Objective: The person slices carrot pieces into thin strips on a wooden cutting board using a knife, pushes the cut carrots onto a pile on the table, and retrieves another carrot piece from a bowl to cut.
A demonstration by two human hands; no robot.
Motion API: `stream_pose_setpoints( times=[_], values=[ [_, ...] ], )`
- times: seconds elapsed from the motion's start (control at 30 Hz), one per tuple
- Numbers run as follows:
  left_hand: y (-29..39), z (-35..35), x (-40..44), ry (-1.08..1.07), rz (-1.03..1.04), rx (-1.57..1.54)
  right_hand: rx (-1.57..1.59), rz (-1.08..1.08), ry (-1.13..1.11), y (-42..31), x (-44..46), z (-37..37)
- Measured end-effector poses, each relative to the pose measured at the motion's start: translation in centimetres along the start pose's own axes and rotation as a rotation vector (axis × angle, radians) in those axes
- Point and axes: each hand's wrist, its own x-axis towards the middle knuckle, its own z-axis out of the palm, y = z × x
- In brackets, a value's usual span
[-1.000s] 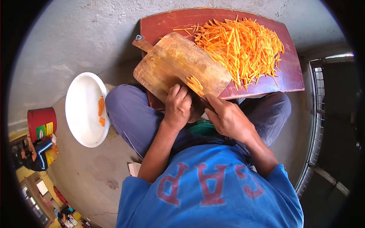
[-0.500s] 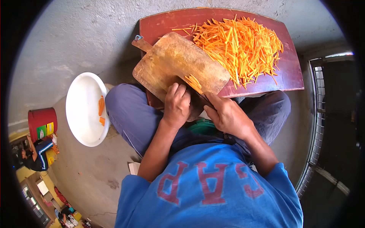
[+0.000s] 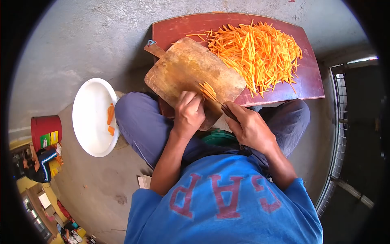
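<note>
My right hand [image 3: 252, 127] is wrapped around the dark handle of a knife [image 3: 226, 109], whose blade points up and left across the wooden cutting board [image 3: 189, 65]. Fresh carrot sticks [image 3: 208, 90] lie along the far side of the blade. Close by on the near edge of the board, my left hand [image 3: 189, 115] is closed with bent fingers; whatever they press on is hidden beneath them. The board rests tilted on a red table [image 3: 172, 27], its handle to the upper left. A large heap of carrot sticks [image 3: 256, 57] covers the table's right part.
A white basin [image 3: 87, 122] with a few carrot pieces [image 3: 110, 114] stands left of my knee. Something green [image 3: 219, 137] sits between my legs. Further left are a red bucket [image 3: 40, 126] and another person [image 3: 40, 162]. A mesh screen [image 3: 339, 118] borders the right.
My right hand has drawn the knife slightly back, down and to the right. My left hand stays closed on the board almost in place. The view has shifted slightly.
</note>
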Motion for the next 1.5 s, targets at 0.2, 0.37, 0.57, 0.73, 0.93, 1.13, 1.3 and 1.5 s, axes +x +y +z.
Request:
stream_pose_setpoints(
  times=[0.2,0.37,0.57,0.73,0.93,1.13,1.3,1.5],
  values=[
    [0.0,-3.1,0.8,0.301,-0.233,-0.084,0.05,-0.018,-0.131,1.2,0.2,0.5],
    [-1.1,-2.5,0.5,0.035,-0.144,0.287,0.014,0.06,-0.026,5.2,3.1,-2.8],
    [-0.9,-1.9,1.0,-0.087,-0.152,0.338,-0.128,0.043,0.38,9.9,7.7,-10.4],
    [-2.8,-3.1,4.1,-0.178,-0.196,0.361,0.275,0.182,0.419,10.5,8.0,-13.1],
    [-10.9,-4.4,11.4,-0.162,-0.459,0.517,1.031,0.078,0.392,12.8,8.0,-8.4],
    [-8.9,-2.2,10.0,-0.15,-0.381,0.427,0.105,-0.091,0.282,10.1,7.6,-4.6],
    [-9.7,-5.1,10.2,-0.001,-0.374,0.212,-0.304,-0.217,0.076,5.9,8.3,-0.6],
    [-15.5,-24.6,5.5,0.193,-0.597,0.522,-0.415,-0.248,-0.006,5.6,8.5,1.3]
  ],
)
